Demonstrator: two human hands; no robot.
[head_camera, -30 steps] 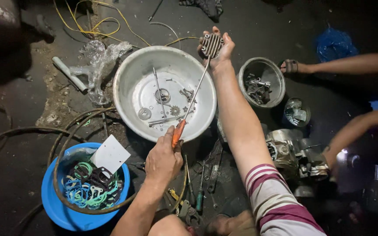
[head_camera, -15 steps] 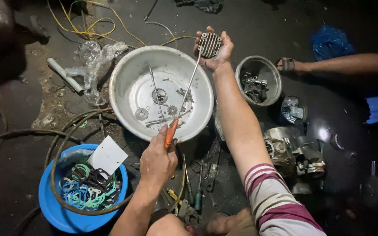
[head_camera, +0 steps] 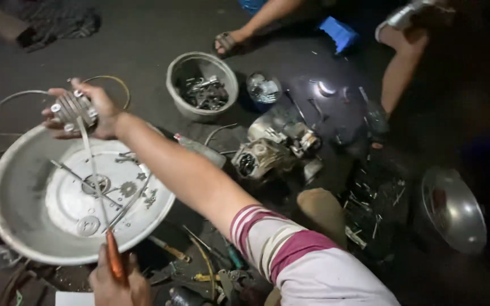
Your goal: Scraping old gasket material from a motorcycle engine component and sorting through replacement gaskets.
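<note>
A small finned metal part (head_camera: 74, 109), ribbed and round, sits in the right hand (head_camera: 89, 110), held up above the far rim of a large metal basin (head_camera: 12, 226). The fingers wrap round it from behind and grasp it firmly. A long screwdriver (head_camera: 94, 184) reaches it from below: its orange handle lies near the bottom edge of the view, its thin shaft runs up and slightly left, and its tip meets the part. Its long axis is therefore nearly upright in the picture, crossing over the basin's open middle. The left hand (head_camera: 117, 283) is clenched round the orange handle, just outside the basin's near rim.

In the basin lie gears, a washer and thin rods, loose on the flat bottom. There is open air between shaft and basin floor, and the basin's left wall is well apart from the tool. To the right of the right forearm stand a small metal bowl (head_camera: 177, 73) of parts and an engine block (head_camera: 273, 144) on the dark floor. Hand tools (head_camera: 211, 275) crowd the ground just beside the left hand. At the top edge, another person's sandalled foot (head_camera: 228, 41) rests near the small bowl.
</note>
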